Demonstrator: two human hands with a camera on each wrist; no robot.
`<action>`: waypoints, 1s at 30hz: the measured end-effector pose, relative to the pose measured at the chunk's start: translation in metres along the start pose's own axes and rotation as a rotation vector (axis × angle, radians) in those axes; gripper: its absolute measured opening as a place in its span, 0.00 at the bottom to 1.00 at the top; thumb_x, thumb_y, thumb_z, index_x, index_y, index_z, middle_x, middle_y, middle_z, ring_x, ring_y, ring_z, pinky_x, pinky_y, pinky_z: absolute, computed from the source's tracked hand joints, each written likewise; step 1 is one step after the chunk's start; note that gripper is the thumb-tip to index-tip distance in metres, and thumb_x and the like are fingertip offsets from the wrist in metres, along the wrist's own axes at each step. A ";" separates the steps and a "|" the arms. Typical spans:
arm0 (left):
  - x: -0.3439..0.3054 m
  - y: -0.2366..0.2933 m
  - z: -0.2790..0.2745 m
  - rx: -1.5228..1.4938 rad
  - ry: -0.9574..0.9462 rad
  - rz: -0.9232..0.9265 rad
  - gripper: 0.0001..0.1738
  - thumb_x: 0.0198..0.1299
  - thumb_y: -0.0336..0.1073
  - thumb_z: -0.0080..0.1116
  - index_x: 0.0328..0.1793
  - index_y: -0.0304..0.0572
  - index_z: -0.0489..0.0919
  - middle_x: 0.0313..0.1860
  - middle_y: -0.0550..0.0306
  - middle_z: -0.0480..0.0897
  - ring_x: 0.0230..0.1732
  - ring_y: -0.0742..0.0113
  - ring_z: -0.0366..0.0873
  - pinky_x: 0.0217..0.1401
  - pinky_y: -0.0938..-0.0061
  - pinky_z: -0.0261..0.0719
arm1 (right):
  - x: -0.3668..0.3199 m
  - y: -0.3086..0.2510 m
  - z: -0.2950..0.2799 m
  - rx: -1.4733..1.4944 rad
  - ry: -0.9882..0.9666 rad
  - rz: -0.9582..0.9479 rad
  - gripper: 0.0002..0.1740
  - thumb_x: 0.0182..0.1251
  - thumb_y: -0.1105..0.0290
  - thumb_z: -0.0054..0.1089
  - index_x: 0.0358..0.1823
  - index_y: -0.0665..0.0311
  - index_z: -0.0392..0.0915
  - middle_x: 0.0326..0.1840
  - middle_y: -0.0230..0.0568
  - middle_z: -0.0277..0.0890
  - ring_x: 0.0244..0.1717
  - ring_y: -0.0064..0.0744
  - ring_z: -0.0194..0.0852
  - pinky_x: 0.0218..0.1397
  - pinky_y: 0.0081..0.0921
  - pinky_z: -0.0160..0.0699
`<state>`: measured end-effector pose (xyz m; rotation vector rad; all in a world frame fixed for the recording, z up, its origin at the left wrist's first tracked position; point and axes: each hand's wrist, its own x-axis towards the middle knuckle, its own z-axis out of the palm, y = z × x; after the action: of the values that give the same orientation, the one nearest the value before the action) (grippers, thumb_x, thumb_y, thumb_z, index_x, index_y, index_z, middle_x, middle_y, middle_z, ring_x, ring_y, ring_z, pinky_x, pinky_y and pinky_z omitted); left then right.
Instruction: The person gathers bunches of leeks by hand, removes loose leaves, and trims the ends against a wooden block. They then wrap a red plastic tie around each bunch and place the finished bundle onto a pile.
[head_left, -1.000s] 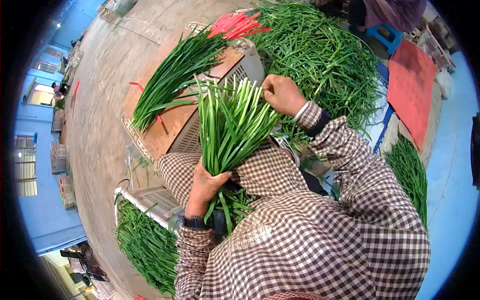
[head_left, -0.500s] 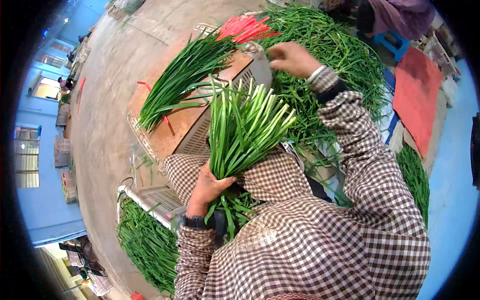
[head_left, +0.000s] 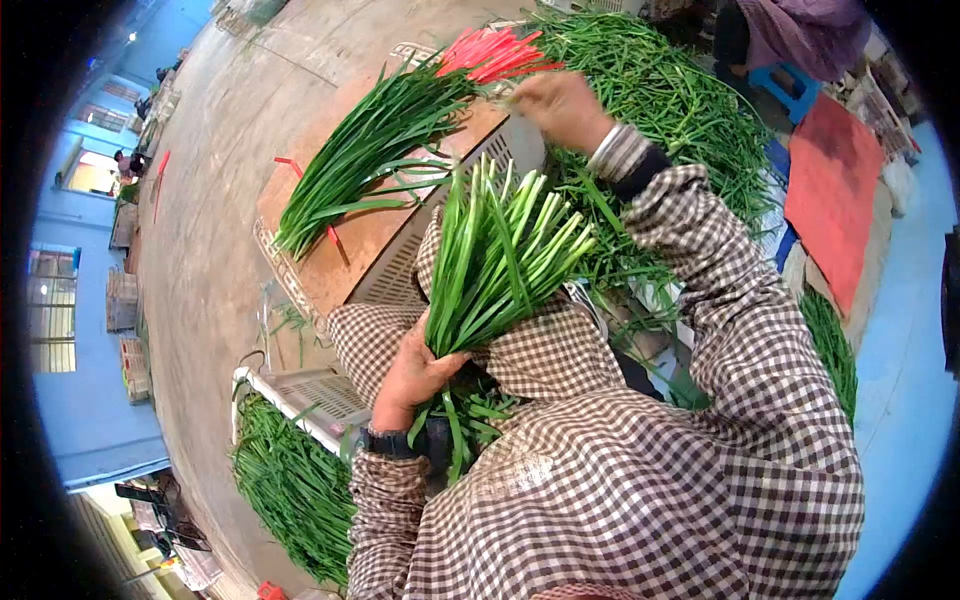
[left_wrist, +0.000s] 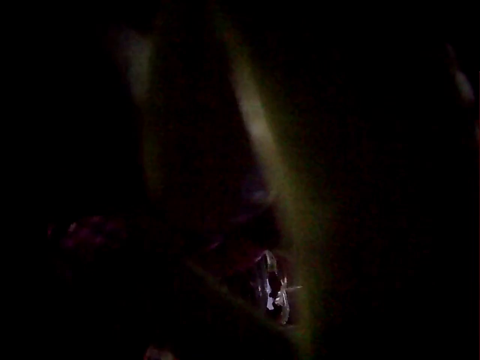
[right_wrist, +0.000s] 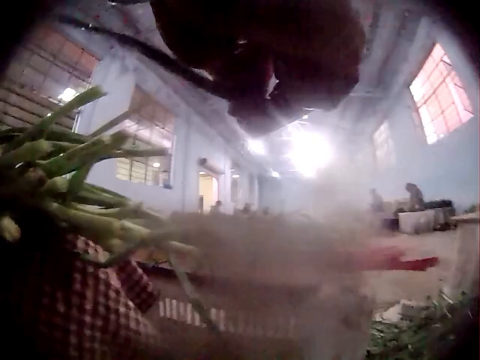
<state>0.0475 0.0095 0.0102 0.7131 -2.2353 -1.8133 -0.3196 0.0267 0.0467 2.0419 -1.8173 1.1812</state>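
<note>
My left hand (head_left: 415, 370) grips a bunch of garlic chives (head_left: 490, 265) round its leafy part, over the lap. The pale cut ends fan out upward and to the right. Raised beyond those ends is my right hand (head_left: 565, 108), fingers curled, apart from the bunch. In the right wrist view a thin dark strand (right_wrist: 142, 51) runs out from the fingers of that hand, and the bunch's stalk ends (right_wrist: 82, 202) show at left. The left wrist view is almost black, with one blurred green stalk (left_wrist: 262, 139).
A second chive bundle (head_left: 375, 150) and red ties (head_left: 495, 55) lie on a brown board (head_left: 345, 215) over a crate (head_left: 395, 265). Loose chives (head_left: 650, 100) are heaped beyond the right hand. Another crate (head_left: 310, 395) stands at left beside more chives (head_left: 290, 495). Someone in purple (head_left: 810, 35) is at top right.
My right hand has left the stalk ends, rising up and away, then shifting left toward the red ties. The left hand keeps its grip; the bunch looks narrower and leans right.
</note>
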 end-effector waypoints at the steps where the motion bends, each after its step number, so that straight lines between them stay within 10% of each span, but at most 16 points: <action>1: 0.000 0.000 -0.001 0.003 -0.025 -0.002 0.35 0.46 0.24 0.63 0.64 0.33 0.65 0.52 0.55 0.77 0.53 0.70 0.71 0.59 0.75 0.67 | 0.001 0.007 -0.017 -0.120 0.042 0.162 0.08 0.60 0.70 0.57 0.37 0.66 0.79 0.30 0.41 0.78 0.27 0.34 0.77 0.33 0.27 0.76; 3: 0.000 0.000 -0.001 0.009 -0.048 -0.004 0.39 0.46 0.24 0.62 0.68 0.33 0.62 0.54 0.53 0.77 0.56 0.69 0.70 0.62 0.74 0.66 | 0.003 0.007 -0.027 -0.240 0.086 0.323 0.08 0.61 0.71 0.56 0.36 0.67 0.79 0.29 0.41 0.80 0.25 0.32 0.78 0.32 0.27 0.77; 6: 0.001 0.000 0.000 0.051 -0.037 0.004 0.38 0.46 0.25 0.62 0.67 0.34 0.62 0.54 0.52 0.77 0.55 0.68 0.71 0.62 0.74 0.66 | -0.006 -0.030 -0.024 0.571 -0.190 0.642 0.14 0.61 0.68 0.59 0.39 0.75 0.76 0.30 0.43 0.80 0.25 0.23 0.77 0.31 0.22 0.79; 9: 0.000 -0.003 0.002 0.123 -0.016 0.030 0.40 0.45 0.24 0.61 0.68 0.36 0.61 0.52 0.50 0.78 0.52 0.67 0.74 0.58 0.74 0.69 | -0.013 -0.091 -0.013 0.548 -0.391 0.584 0.34 0.56 0.63 0.66 0.57 0.80 0.64 0.36 0.51 0.79 0.30 0.30 0.78 0.35 0.26 0.79; 15: -0.007 0.028 0.009 0.357 0.080 0.046 0.42 0.44 0.22 0.61 0.70 0.35 0.59 0.55 0.47 0.78 0.52 0.65 0.75 0.58 0.74 0.70 | -0.029 -0.076 -0.007 0.457 -0.392 0.453 0.17 0.55 0.69 0.56 0.41 0.76 0.77 0.29 0.51 0.79 0.30 0.32 0.79 0.38 0.28 0.77; 18: -0.010 0.039 0.011 0.503 0.154 0.129 0.47 0.41 0.21 0.61 0.72 0.45 0.58 0.51 0.41 0.78 0.50 0.45 0.77 0.48 0.65 0.77 | -0.042 -0.056 -0.021 0.127 -0.211 0.121 0.10 0.58 0.72 0.54 0.38 0.69 0.78 0.28 0.46 0.79 0.28 0.34 0.78 0.35 0.28 0.76; 28: -0.016 0.038 0.012 0.852 0.301 0.186 0.52 0.37 0.20 0.64 0.72 0.64 0.60 0.33 0.51 0.73 0.32 0.49 0.75 0.33 0.61 0.75 | -0.080 0.030 -0.093 -0.182 -0.043 0.438 0.13 0.60 0.69 0.59 0.44 0.66 0.78 0.36 0.46 0.80 0.36 0.38 0.79 0.43 0.29 0.77; 30: -0.016 0.040 0.011 0.918 0.319 0.182 0.52 0.36 0.20 0.64 0.72 0.65 0.61 0.30 0.52 0.70 0.29 0.50 0.73 0.30 0.60 0.73 | -0.086 0.038 -0.085 -0.959 0.007 0.492 0.16 0.62 0.63 0.56 0.42 0.71 0.78 0.34 0.50 0.81 0.35 0.41 0.81 0.44 0.34 0.79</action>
<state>0.0464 0.0328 0.0487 0.8009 -2.7069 -0.4649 -0.3863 0.1334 0.0348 1.0807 -2.2986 0.2213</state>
